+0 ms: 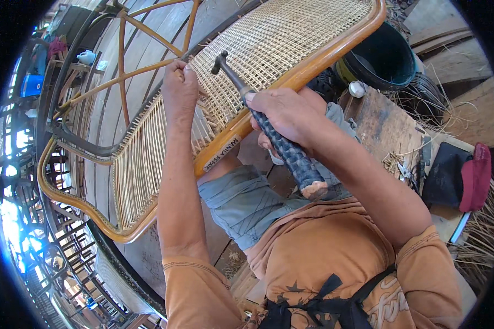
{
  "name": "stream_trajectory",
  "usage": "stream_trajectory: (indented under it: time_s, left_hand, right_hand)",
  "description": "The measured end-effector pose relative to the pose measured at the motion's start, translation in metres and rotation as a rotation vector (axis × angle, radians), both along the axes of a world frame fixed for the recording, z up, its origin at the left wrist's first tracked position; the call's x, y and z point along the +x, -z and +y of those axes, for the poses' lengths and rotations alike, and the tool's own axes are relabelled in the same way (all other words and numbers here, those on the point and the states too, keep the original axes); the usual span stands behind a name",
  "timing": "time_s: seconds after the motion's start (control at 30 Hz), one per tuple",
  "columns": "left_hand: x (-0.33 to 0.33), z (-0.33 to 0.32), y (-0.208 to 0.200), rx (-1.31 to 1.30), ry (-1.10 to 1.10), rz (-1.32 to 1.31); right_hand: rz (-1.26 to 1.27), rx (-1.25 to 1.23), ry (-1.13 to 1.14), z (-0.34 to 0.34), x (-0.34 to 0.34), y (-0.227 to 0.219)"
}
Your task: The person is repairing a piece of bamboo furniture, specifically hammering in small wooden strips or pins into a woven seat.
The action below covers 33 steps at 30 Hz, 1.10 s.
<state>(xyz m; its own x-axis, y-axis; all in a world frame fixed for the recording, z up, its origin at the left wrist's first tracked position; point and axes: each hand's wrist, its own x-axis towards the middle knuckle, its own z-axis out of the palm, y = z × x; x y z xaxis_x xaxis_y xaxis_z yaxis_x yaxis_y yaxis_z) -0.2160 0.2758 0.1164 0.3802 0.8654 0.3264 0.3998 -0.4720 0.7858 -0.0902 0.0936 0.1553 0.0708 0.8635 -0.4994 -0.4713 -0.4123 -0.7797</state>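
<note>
A small hammer [288,145] with a dark, wrapped handle is in my right hand [284,112], which closes around it near the metal neck. Its head hovers over the woven cane panel [280,35] of a rattan chair [329,52]. My left hand [180,82] is closed at the panel's far edge, by the dark side rail; what its fingers pinch is hidden. To its left, parallel cane strands [140,164] run across the frame without cross weave. Beneath my left wrist, the weave ends in loose strands. The chair's varnished near rail lies across my lap.
At upper right stand a dark bucket [379,57] and a coil of black strands [422,98]. A wooden board [384,123] with scraps and small tools lies at my right, beside a black and red pouch [472,175]. Bare chair frames [121,71] stand on the plank floor at left.
</note>
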Motion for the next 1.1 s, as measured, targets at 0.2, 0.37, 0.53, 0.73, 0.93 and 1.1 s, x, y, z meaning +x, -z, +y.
stream_trajectory:
  time_s: [0.2,0.37,0.53,0.73,0.93,1.1]
  left_hand:
    - [-0.006,0.006,0.006,0.171,-0.051,0.139]
    - [0.0,0.002,0.002,0.081,-0.072,0.203]
    - [-0.006,0.007,0.004,0.217,-0.094,0.212]
    - [-0.006,0.003,0.003,0.134,-0.124,0.135]
    - [-0.01,0.005,0.006,0.192,-0.079,0.166]
    - [-0.014,0.006,0.005,0.127,-0.124,0.126]
  right_hand:
    - [0.059,0.016,0.031,0.002,-0.004,0.0]
    - [0.045,0.013,0.13,0.001,-0.009,-0.004]
    - [0.003,-0.049,-0.092,-0.009,-0.008,-0.013]
    - [-0.028,-0.009,-0.018,-0.015,-0.006,-0.013]
    - [-0.019,-0.068,0.013,-0.016,-0.01,-0.012]
    - [0.005,-0.052,-0.081,-0.022,-0.004,-0.012]
